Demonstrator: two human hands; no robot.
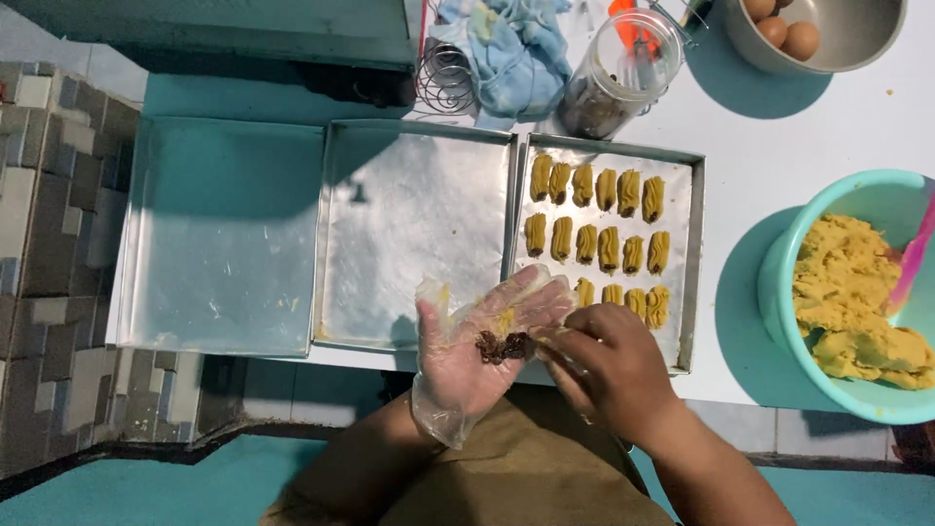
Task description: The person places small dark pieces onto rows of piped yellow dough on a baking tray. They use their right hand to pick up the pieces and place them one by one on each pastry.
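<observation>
Two bare trays (224,234) left of frame. Centre: gloved left hand (467,351) lies palm-up, fingers wide, cupping dark filling (502,345). Right hand (609,365) fingers pinch narrow at it. Judged: portioning filling; piped cookies (599,244) wait upper right.

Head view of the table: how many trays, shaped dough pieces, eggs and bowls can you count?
Baking trays: 3
Shaped dough pieces: 16 showing; the gloved left hand may hide more
Eggs: 3 showing
Bowls: 2
Total: 24
</observation>
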